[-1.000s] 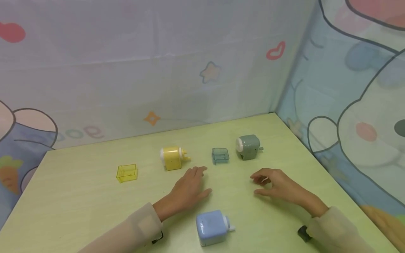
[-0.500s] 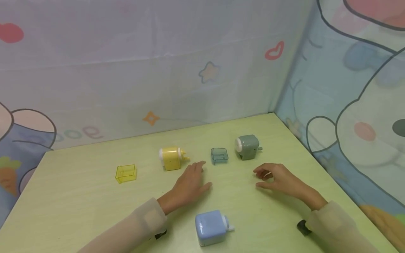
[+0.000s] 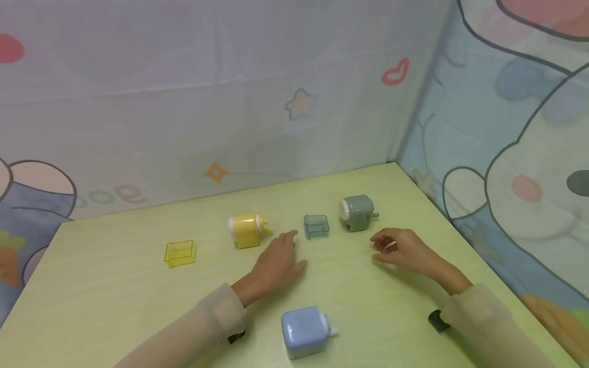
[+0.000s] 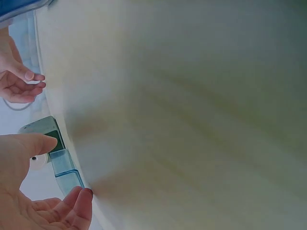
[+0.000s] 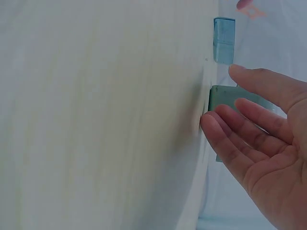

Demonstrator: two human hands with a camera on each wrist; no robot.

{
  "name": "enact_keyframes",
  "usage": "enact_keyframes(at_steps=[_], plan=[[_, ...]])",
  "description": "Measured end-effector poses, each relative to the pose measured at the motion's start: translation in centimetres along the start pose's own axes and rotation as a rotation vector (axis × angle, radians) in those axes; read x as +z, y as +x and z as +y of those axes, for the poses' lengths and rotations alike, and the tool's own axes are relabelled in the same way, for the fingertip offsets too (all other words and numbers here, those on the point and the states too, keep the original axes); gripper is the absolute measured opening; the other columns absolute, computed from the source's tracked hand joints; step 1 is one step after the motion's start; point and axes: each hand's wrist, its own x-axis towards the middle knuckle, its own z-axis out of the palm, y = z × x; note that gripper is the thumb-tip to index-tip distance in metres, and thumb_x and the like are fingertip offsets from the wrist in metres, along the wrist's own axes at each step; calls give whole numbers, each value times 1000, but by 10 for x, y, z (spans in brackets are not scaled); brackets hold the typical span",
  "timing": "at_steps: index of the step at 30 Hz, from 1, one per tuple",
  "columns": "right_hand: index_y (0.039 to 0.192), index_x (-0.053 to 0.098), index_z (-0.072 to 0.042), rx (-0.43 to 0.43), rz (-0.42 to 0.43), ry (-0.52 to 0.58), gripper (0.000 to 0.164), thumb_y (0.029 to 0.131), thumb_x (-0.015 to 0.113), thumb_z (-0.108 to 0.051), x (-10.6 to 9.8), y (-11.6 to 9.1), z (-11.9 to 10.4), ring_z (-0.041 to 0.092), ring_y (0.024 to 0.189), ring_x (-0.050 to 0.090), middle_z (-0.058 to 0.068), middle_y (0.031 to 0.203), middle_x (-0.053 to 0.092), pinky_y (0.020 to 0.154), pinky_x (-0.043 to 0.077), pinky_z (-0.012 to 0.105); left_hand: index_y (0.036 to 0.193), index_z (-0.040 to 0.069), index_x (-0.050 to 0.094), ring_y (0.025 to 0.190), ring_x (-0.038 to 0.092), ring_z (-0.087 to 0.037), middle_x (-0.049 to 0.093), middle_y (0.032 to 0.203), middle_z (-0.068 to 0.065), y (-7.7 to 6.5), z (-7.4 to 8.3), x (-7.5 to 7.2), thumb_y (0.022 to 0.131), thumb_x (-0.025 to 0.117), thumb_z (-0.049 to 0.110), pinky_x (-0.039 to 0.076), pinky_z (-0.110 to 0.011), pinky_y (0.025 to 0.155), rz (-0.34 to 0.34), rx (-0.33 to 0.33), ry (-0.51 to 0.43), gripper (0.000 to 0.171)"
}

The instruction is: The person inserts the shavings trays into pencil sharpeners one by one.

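Note:
My left hand (image 3: 274,265) hovers palm down with spread fingers, holding nothing. Its fingertips are just left of a clear teal drawer tray (image 3: 316,225) and right of a yellow pencil sharpener (image 3: 247,231) with a side crank. My right hand (image 3: 407,250), its fingers loosely bent and holding nothing, is in front of a dark green pencil sharpener (image 3: 358,212). In the right wrist view the green sharpener (image 5: 240,96) shows partly behind my fingers, with the teal tray (image 5: 224,40) beside it. A blue pencil sharpener (image 3: 303,331) stands upright between my forearms.
A clear yellow drawer tray (image 3: 180,254) lies at the left on the pale table (image 3: 106,286). Printed curtains (image 3: 184,102) stand along the table's back and right edges. A dark strap piece (image 3: 438,321) shows under the right sleeve.
Both hands have moved slightly forward, the right one toward the green sharpener and the left one toward the teal tray. The sharpeners and trays stay in place; the head view has shifted a little.

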Motion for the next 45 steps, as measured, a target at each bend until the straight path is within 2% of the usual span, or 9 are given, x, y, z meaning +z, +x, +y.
enact_keyframes(at_steps=[6,12,22,27,31,37,45], plan=[[101,59,1,-22,16,-15,31,75,73,-9,-4,5,2,25,82,57,10,89,61,67,51,33,134,2,32,99,49,-21,49,114,-10,3,1,0,86,59,38,46,-35,78,-5,-18,8,66],[101,59,0,-25,26,-80,30,76,73,-10,-8,10,2,24,82,58,9,88,61,66,51,32,134,3,32,102,49,-22,49,117,-11,7,1,0,86,58,38,45,-36,80,-18,-29,15,65],[95,59,1,-57,88,-181,26,76,73,-10,-20,23,7,24,77,59,12,87,62,65,50,41,134,2,32,102,50,-24,49,119,-13,14,0,-2,86,58,40,47,-37,78,-2,-34,18,66],[94,60,-1,-41,103,-176,26,76,73,-15,-27,29,10,21,76,59,11,87,63,66,49,43,135,2,32,103,49,-25,48,120,-13,18,1,-3,87,58,40,46,-38,79,-6,-42,-1,67],[94,60,-2,-29,106,-162,28,77,73,-19,-30,32,11,18,76,59,10,86,63,65,50,39,135,2,32,103,50,-26,48,121,-13,22,2,-2,86,58,40,47,-39,78,-14,-53,9,67],[97,60,0,-1,110,-135,35,76,74,-24,-30,36,12,20,76,59,11,85,62,63,49,31,134,3,35,97,53,-26,51,119,-12,28,3,1,85,58,44,49,-40,67,-19,-75,61,67],[101,56,0,32,151,-112,45,72,77,-27,-31,41,12,21,77,60,14,90,61,62,50,31,134,5,36,96,52,-25,52,119,-11,34,5,4,85,57,46,48,-41,66,-23,-91,114,67]])
